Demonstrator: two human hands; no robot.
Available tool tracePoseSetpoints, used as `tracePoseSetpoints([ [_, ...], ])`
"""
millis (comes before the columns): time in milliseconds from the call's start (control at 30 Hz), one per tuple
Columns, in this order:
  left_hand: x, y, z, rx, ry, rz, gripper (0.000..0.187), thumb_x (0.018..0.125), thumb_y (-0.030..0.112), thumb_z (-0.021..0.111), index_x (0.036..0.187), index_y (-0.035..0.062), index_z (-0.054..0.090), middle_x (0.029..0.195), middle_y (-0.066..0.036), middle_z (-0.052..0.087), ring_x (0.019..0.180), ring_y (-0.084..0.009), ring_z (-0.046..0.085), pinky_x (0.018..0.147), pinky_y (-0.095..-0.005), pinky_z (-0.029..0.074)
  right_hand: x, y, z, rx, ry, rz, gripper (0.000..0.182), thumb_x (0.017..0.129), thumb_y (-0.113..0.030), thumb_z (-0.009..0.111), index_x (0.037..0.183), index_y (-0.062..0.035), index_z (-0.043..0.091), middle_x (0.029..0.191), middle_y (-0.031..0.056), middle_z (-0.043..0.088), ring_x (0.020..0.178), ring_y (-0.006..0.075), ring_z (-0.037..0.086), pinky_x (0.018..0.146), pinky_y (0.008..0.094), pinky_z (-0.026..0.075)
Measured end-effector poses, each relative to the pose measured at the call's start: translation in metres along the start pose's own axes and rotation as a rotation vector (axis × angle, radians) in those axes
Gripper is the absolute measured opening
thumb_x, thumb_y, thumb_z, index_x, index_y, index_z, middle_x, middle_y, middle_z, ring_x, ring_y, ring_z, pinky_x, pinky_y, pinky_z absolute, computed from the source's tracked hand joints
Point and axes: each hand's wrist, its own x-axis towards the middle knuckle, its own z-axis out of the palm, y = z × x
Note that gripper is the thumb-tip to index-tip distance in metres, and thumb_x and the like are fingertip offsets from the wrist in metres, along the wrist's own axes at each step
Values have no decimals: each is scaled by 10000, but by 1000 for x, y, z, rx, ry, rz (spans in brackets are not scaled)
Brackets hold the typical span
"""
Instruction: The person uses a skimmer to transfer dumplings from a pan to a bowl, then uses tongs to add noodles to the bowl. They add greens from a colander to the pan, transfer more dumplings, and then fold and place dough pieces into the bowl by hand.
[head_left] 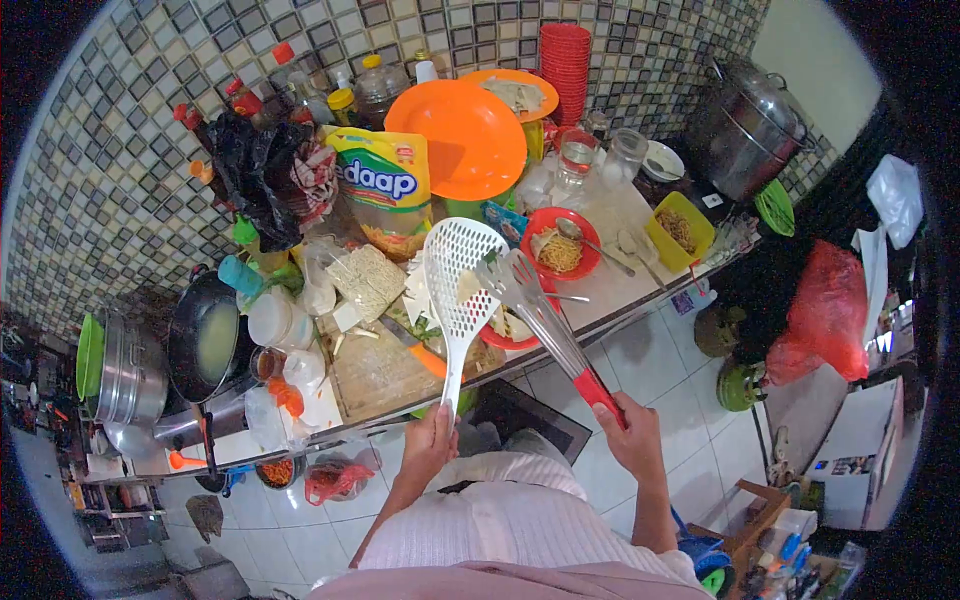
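Observation:
My left hand (430,443) is closed round the handle of a white slotted skimmer (456,338), whose perforated head is raised over the counter. A pale piece of food (468,286) shows against that head, beside the tips of metal tongs (545,322). Those tongs have red grips, and my right hand (636,432) is wrapped round them. Behind the tongs sits a red bowl of noodles (560,258) with a spoon in it. Below the skimmer lies a wooden cutting board (372,378) with an orange-handled knife (425,357); a dry noodle block (368,284) rests near its far edge.
On the left stands a black wok (190,330) holding pale liquid, its handle pointing toward me. Orange plates (455,140), stacked red cups (565,75) and bottles line the tiled wall. A yellow container of noodles (680,232) and a large steel pot (745,130) are at right.

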Motion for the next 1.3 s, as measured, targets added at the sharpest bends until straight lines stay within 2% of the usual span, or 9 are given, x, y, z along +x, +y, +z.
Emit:
tracePoseSetpoints([
  [100,2,-11,-3,4,-40,71,351,907,292,339,776,19,517,469,-37,473,368,-102,482,370,-241,429,7,-6,14,-35,93,-93,281,775,-302,561,848,-30,560,549,154,521,502,332,528,478,360,413],
  [167,3,-12,-4,2,-39,86,345,907,289,339,777,23,516,468,-35,470,368,-99,481,369,-239,427,7,-9,20,-111,179,-165,266,779,-262,557,720,-4,531,479,151,421,404,232,451,433,324,363],
  [300,7,-12,-3,-2,-60,112,336,911,281,336,784,23,509,474,-30,465,366,-88,467,365,-234,421,-5,-20,21,-152,140,-83,267,777,-261,560,726,0,534,482,154,417,396,240,440,430,334,361],
  [400,14,-12,-6,-30,-122,59,340,912,283,329,792,18,505,479,-30,462,375,-86,466,369,-235,421,-14,-25,22,-37,39,20,324,784,-347,529,844,-33,579,548,186,516,506,312,546,494,383,420],
  [467,18,-8,-8,43,-136,112,341,912,286,323,810,15,502,476,-29,459,378,-91,467,379,-237,423,-17,-10,30,200,-58,181,345,803,-354,519,754,-16,567,494,128,500,444,202,510,447,321,392],
  [500,20,-7,-8,43,-144,120,341,912,286,323,810,15,502,476,-29,459,378,-91,467,379,-237,423,-20,-11,31,201,-47,182,345,803,-354,519,754,-16,567,494,128,500,444,202,510,447,321,392],
  [567,22,-5,-9,62,-178,117,336,912,283,319,821,11,494,479,-34,464,376,-103,467,387,-247,420,-26,-19,31,619,-154,302,357,852,-355,467,670,-52,510,485,-19,429,390,40,357,348,196,242],
  [967,28,-14,-10,70,-272,151,367,912,308,309,805,7,488,468,-34,450,366,-113,460,371,-255,392,-34,-11,56,984,-164,395,324,850,-364,467,691,-84,501,514,-34,430,399,41,325,365,182,217],
  [1300,28,-21,-40,-116,-172,77,383,915,301,305,784,-9,486,455,-17,418,335,-82,410,335,-233,381,13,30,1,732,45,276,332,842,-375,480,704,-76,518,510,-37,425,432,46,369,381,197,259],
])
